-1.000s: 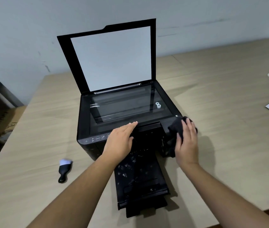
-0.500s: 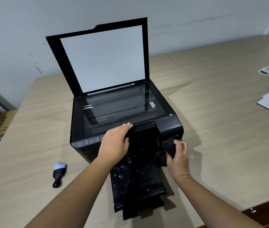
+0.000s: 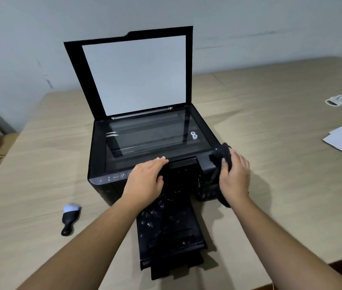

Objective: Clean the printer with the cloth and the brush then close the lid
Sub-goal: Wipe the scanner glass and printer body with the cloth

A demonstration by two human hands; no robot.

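Atop the open printer's (image 3: 98,158) front, left hand (image 3: 145,182) rests, right hand (image 3: 236,178) grips cloth (image 3: 223,154).

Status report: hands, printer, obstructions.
Left hand flat on printer front. Right hand holds cloth on its right front corner. Lid up, brush idle on table. White spots on glass: unclear.

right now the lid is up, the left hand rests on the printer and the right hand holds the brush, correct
Not quite: the right hand holds the cloth, not the brush, which lies on the table left of the printer, as the head view shows. The lid is up and the left hand rests on the printer.
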